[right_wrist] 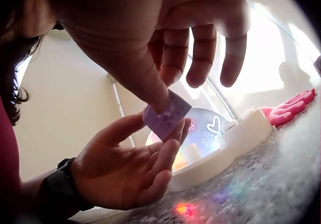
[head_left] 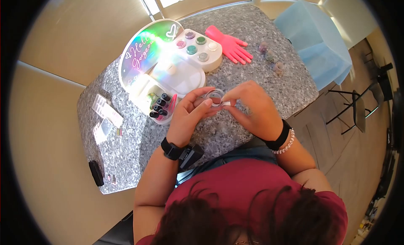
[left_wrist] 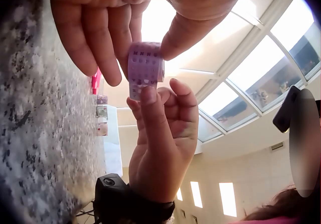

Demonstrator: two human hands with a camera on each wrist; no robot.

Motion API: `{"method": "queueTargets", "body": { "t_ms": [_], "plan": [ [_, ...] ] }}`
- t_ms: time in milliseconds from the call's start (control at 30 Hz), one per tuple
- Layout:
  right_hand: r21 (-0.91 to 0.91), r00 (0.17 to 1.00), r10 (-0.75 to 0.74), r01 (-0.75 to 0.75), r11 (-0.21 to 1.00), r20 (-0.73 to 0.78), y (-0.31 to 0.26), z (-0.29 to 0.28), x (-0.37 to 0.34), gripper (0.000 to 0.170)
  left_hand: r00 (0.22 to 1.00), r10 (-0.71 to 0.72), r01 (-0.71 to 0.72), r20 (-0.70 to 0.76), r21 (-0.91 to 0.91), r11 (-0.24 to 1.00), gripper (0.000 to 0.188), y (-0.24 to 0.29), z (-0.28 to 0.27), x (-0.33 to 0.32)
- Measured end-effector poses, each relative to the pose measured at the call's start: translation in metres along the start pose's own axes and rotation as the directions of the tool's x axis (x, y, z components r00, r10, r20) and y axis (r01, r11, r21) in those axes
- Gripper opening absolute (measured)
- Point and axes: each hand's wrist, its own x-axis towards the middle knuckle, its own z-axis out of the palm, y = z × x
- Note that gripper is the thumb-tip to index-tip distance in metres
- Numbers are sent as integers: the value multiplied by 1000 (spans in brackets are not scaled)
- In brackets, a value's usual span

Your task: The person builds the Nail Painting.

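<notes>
Over the table's front part, both hands work on a small roll of clear tape (head_left: 215, 91). In the left wrist view the tape (left_wrist: 143, 66) looks purplish, with rows of tiny printed marks. My left hand (head_left: 189, 116) holds the roll between thumb and fingers. My right hand (head_left: 254, 108) pinches the strip's end, its thumb pressed flat on the printed face in the right wrist view. Close beyond the left hand stands a white display stand (head_left: 195, 80) with a shiny "Hello Gorgeous" backboard (head_left: 141, 51). Several black-capped bottles (head_left: 158, 105) sit at its near end.
Colored pots (head_left: 192, 49) fill the stand's right wing. A pink model hand (head_left: 229, 45) lies behind, with small jars (head_left: 269, 55) to its right. Clear cases (head_left: 105, 110) and a black pouch (head_left: 96, 173) lie at left. A blue-covered table (head_left: 313, 42) and folding chair (head_left: 357, 110) stand beyond.
</notes>
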Motion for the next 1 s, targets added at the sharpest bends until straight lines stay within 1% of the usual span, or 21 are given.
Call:
{"method": "queueTargets", "body": {
  "t_ms": [100,167,200,267,333,400,433,467,500,567,600,667,700,733,767,800,867,900,933,967,1000],
  "plan": [
    [-28,1000,8,-8,1000,-9,0,-8,3,30,1000,5,-5,2,-5,1000,51,0,-1,1],
    [-36,1000,0,0,999,-2,0,-9,4,30,998,46,-46,51,15,999,51,0,-3,1],
    [-46,1000,-10,10,999,4,0,-8,4,31,998,41,-42,42,11,999,51,0,-5,1],
    [-28,1000,-15,15,999,11,-3,-6,5,29,995,42,-51,93,99,994,50,0,-5,2],
    [-18,1000,-21,22,1000,12,-3,-4,4,28,995,27,-36,91,97,995,50,1,-5,1],
    [-116,999,-18,22,993,43,-1,0,0,25,995,14,-23,97,93,995,50,1,-4,1],
    [-124,999,-13,19,992,46,-1,-1,0,25,998,16,-20,63,69,997,49,1,-3,0],
    [-151,998,-26,35,988,63,0,-1,0,21,999,16,-17,32,44,999,48,-1,-1,0],
    [-176,996,-36,50,983,81,1,-2,0,17,999,13,-15,41,37,999,48,-3,1,1],
    [-197,994,-43,63,978,103,3,-2,-2,14,994,109,-103,-16,215,971,48,-9,4,0],
    [-211,991,-58,83,974,121,4,-3,-3,12,994,107,-102,-13,208,973,48,-9,7,-1],
    [-207,986,-45,79,975,161,6,-3,-6,11,987,153,-121,-51,401,908,48,-4,12,-5],
    [-197,980,-39,78,977,195,6,-3,-6,11,987,151,-118,-53,398,910,48,-3,13,-6],
    [-193,979,-37,77,978,200,6,-3,-7,11,989,131,-87,-72,439,895,48,-1,14,-7],
    [-175,969,-24,69,982,245,5,-4,-7,11,989,113,-55,-94,478,877,48,0,15,-8],
    [-158,957,-12,61,986,290,5,-5,-8,11,989,110,-50,-99,476,878,48,0,16,-9],
    [-148,954,-11,58,987,300,7,-4,-10,11,961,261,-162,-85,592,789,42,0,18,-9],
    [-144,952,-9,56,988,305,8,-3,-11,12,962,261,-162,-85,591,790,42,2,16,-8],
    [-146,953,-8,55,988,304,9,-3,-12,12,939,344,-269,27,681,681,36,4,12,-8],
    [-130,938,33,13,991,345,10,-3,-13,13,901,409,-373,149,745,552,30,7,8,-7],
    [-122,921,75,-30,992,383,12,-6,-13,15,898,411,-382,157,741,552,30,8,7,-8]
  ]
}}
